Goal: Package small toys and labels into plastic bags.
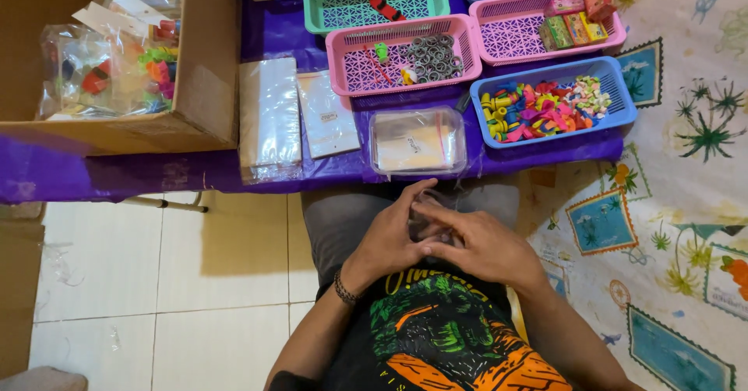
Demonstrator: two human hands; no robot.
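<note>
Hands are meeting over the lap, below the purple table (156, 174): left hand (387, 239) and right hand (481, 244) are pinching a small clear plastic bag (425, 218). It is probably light, limp and slippery, best gripped by its edges.

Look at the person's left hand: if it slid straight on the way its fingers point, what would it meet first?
Probably the right hand, already touching the left hand around a small clear plastic bag; depth unclear.

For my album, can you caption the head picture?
Both hands pinch a clear bag below baskets of small toys.
</note>
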